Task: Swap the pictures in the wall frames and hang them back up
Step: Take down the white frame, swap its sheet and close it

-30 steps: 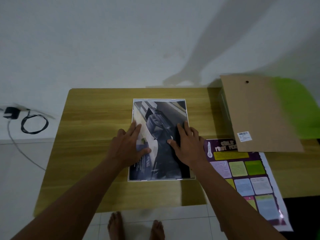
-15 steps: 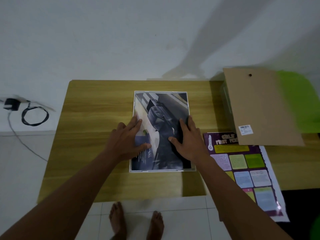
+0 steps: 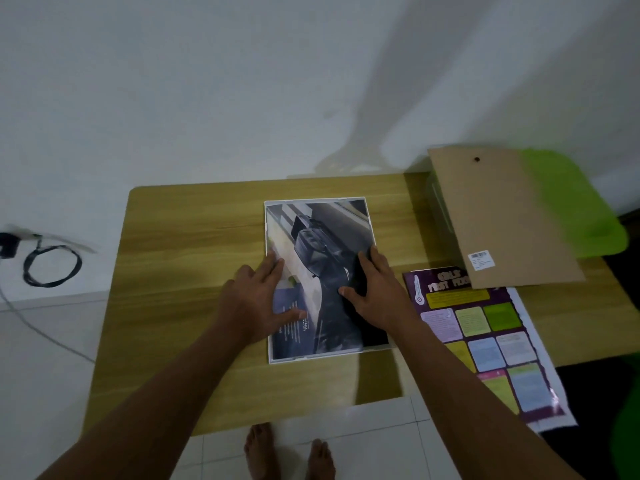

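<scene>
Dark car picture (image 3: 322,244) is laid flat in white frame (image 3: 294,358). Purple poster (image 3: 485,341) is placed just beside it, partly overlapped by brown backing board (image 3: 502,220).

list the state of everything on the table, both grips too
dark picture, face up in the white frame
white frame, flat on the table
left grip, open, flat on the picture
right grip, open, flat on the picture
purple poster, unframed, overhanging the table edge
backing board, detached, covering the poster's top edge
</scene>
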Tool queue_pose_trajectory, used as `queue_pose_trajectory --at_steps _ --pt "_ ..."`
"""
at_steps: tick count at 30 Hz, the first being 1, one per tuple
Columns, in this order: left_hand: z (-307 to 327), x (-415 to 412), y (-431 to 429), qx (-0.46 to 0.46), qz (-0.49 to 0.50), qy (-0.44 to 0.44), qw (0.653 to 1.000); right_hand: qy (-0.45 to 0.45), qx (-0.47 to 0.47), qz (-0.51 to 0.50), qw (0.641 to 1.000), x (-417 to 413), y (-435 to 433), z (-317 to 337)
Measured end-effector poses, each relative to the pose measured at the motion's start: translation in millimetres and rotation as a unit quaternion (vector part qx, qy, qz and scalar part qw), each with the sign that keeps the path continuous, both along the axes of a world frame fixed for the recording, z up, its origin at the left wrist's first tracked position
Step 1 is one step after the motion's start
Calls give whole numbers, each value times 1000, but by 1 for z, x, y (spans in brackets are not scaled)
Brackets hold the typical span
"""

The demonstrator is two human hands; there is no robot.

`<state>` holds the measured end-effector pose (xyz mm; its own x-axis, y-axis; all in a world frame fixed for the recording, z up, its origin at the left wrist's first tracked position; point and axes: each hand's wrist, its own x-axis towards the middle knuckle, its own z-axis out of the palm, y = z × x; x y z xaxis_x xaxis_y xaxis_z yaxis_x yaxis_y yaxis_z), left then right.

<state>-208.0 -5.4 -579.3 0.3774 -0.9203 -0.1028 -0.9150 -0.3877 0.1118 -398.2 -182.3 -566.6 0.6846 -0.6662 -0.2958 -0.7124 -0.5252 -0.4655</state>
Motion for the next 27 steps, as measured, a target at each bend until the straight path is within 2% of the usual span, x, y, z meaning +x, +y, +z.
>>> queue_pose_trajectory --at_steps 4,7,9,15,20,24,27 --pt "7 -1 0 25 19 -1 1000 5 -14 4 1000 2 1 11" --pt "23 -10 0 -65 26 -5 998 -29 -6 -17 999 0 1 34" --pt "42 -22 -15 -123 48 46 990 -64 -19 -25 997 -5 -8 54" --pt "94 -85 -107 -160 61 265 949 -78 -98 -75 989 -46 -74 111" --pt "117 -136 -199 -139 138 418 887 -30 -111 -149 982 -103 -161 125" --pt "110 -158 -252 -101 165 414 890 43 -88 -194 976 -144 -215 115" --pt "105 -171 -273 -95 198 435 873 95 -74 -217 969 -164 -237 103"
